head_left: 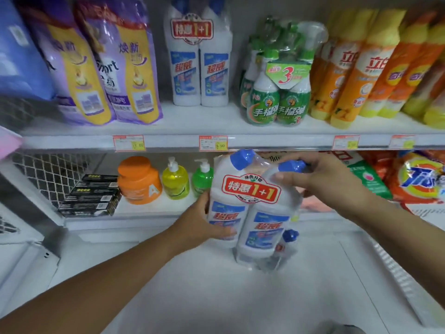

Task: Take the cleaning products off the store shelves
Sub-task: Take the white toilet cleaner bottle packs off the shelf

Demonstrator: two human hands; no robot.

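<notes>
The twin pack (243, 213) hangs before the lower shelf (144, 208), just under the front edge of the upper shelf (168, 141). The left hand (204, 220) curls round its lower left side. The right hand (320, 179) grips the right bottle's neck by the blue cap. It is likely heavy, with stiff bottles in slick film, so hold the bodies, not the wrap. The wrap holds two opaque bottles and a small bottle (287, 242); how full they are cannot be seen.
</notes>
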